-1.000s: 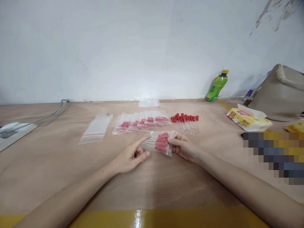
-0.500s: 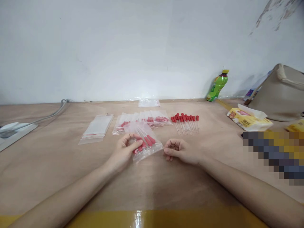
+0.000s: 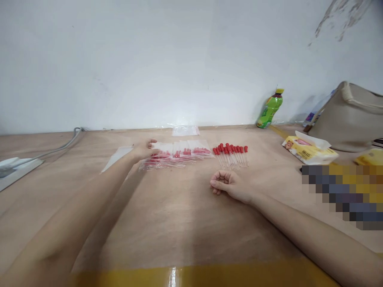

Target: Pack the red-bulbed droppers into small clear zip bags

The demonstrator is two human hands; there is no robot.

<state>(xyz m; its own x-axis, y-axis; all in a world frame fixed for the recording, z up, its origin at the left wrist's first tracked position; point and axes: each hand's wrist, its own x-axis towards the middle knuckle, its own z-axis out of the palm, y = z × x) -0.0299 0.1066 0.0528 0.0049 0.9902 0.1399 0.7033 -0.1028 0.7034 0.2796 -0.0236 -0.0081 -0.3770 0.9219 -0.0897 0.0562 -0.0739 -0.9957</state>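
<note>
The wooden table (image 3: 185,223) runs from the near yellow edge to the white wall. At the far right stands a beige bag (image 3: 353,115), with a yellow tissue pack (image 3: 309,150) just in front of it and a green bottle (image 3: 269,109) leaning against the wall to its left. In the middle lies a row of filled bags (image 3: 191,151), overlapping one another. A stack of empty bags (image 3: 118,155) lies to its left, partly behind the forearm, and loose red-bulbed droppers (image 3: 230,153) lie just to its right. The filled bag (image 3: 158,161), which half a second ago was held up near the body, now lies at the near-left end of that row. The left hand (image 3: 143,148) has reached far out with it and rests touching it. Whether its fingers still pinch the plastic cannot be told. The right hand (image 3: 229,186) has let go and stays on the table, loosely curled and holding nothing, near the droppers.
</note>
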